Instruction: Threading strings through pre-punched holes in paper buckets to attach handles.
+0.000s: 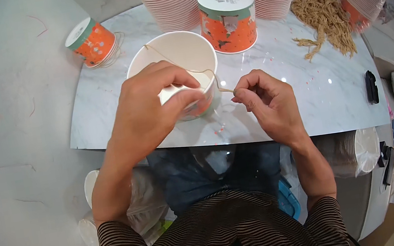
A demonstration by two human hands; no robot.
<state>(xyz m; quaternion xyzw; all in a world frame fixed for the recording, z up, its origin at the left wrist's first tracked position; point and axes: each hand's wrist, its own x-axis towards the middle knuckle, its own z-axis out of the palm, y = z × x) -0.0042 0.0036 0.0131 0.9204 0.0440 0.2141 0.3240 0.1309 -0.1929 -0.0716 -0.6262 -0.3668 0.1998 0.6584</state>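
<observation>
A large paper bucket (176,48), white inside, stands tilted with its mouth up near the table's front edge. My left hand (152,104) grips its near rim, thumb outside and fingers reaching over the edge. A thin tan cord (174,63) runs from the far left rim across the opening and out over the right side. Its end is pinched between thumb and fingers of my right hand (266,101), just right of the bucket. The bucket's lower outside is mostly hidden behind my left hand.
An upturned orange-and-green bucket (229,29) stands beyond, between tall stacks of nested buckets (168,0). A smaller orange bucket (92,44) with cord lies at the far left. Tan cords (325,18) are heaped at right, near a black object (371,87) on the marbled table (318,102).
</observation>
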